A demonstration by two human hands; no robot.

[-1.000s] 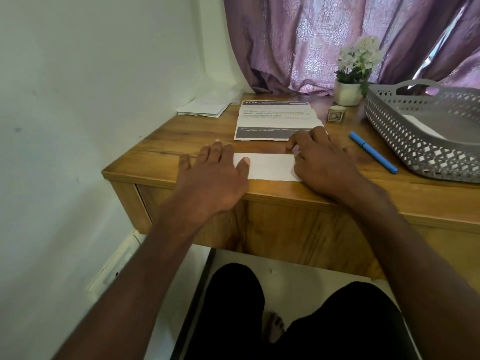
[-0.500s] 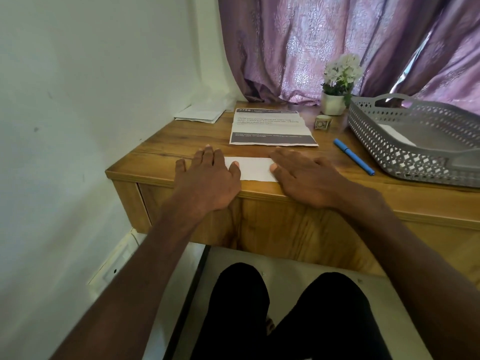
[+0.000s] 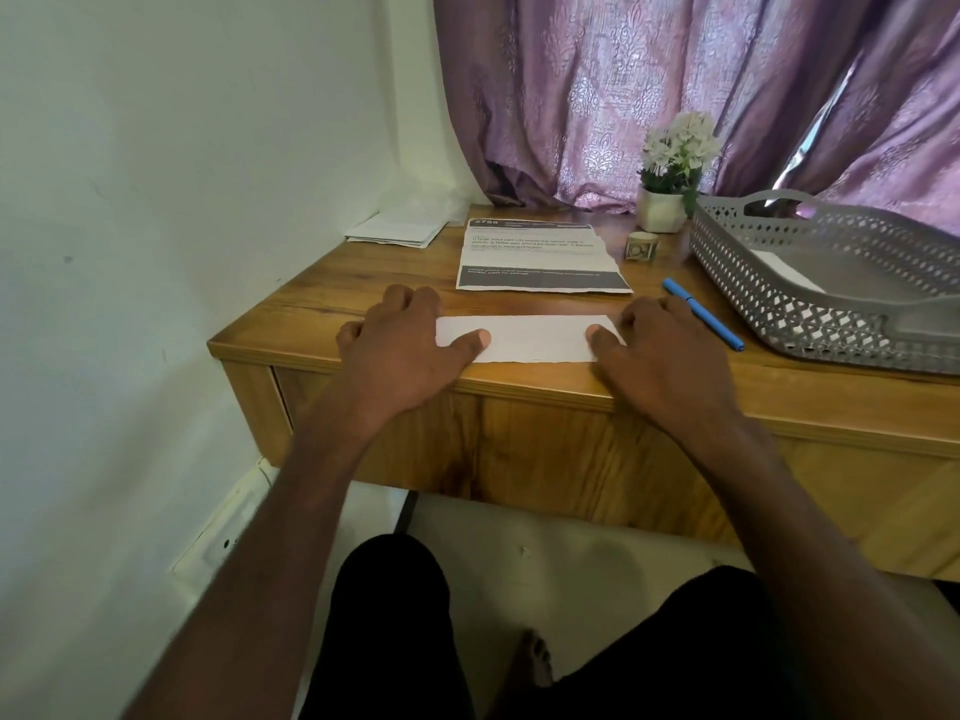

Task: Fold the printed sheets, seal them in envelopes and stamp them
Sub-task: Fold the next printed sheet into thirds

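Folded sheet: a white paper strip (image 3: 524, 337), blank side up, long and narrow, lying flat along the near edge of the wooden desk (image 3: 322, 304) at 6 o'clock of the desktop. Its near edge looks slightly ragged.
Left hand: the left hand (image 3: 402, 350) lies palm down on the strip's left end, at 9 o'clock of the paper. Its fingers (image 3: 415, 301) curl over the far left corner and the thumb presses flat on the top face. The hand is spread and pressing, not closed around anything.
Right hand: the right hand (image 3: 660, 350) lies palm down on the strip's right end, at 3 o'clock of the paper. Its thumb rests on the paper, and its fingers bend over the far right corner. It presses too, with nothing gripped.
Paper between hands: the middle stretch of the strip is bare, with both thumb tips pointing inward along it.
Pen: a blue pen (image 3: 701, 313) lies just beside the right hand, at 2 o'clock.
Printed sheets: a stack with dark bands and text (image 3: 540, 257) lies at 12 o'clock, just beyond the strip and apart from it.
Envelopes: a small white pile (image 3: 397, 231) sits at 11 o'clock by the wall.
Stamp block: a small block (image 3: 642, 246) stands at 1 o'clock.
Basket: a grey perforated tray (image 3: 779, 283) at 2 o'clock holds white paper.
Plant: a potted white-flowered plant (image 3: 670, 174) stands farthest back, before a purple curtain (image 3: 597, 96).
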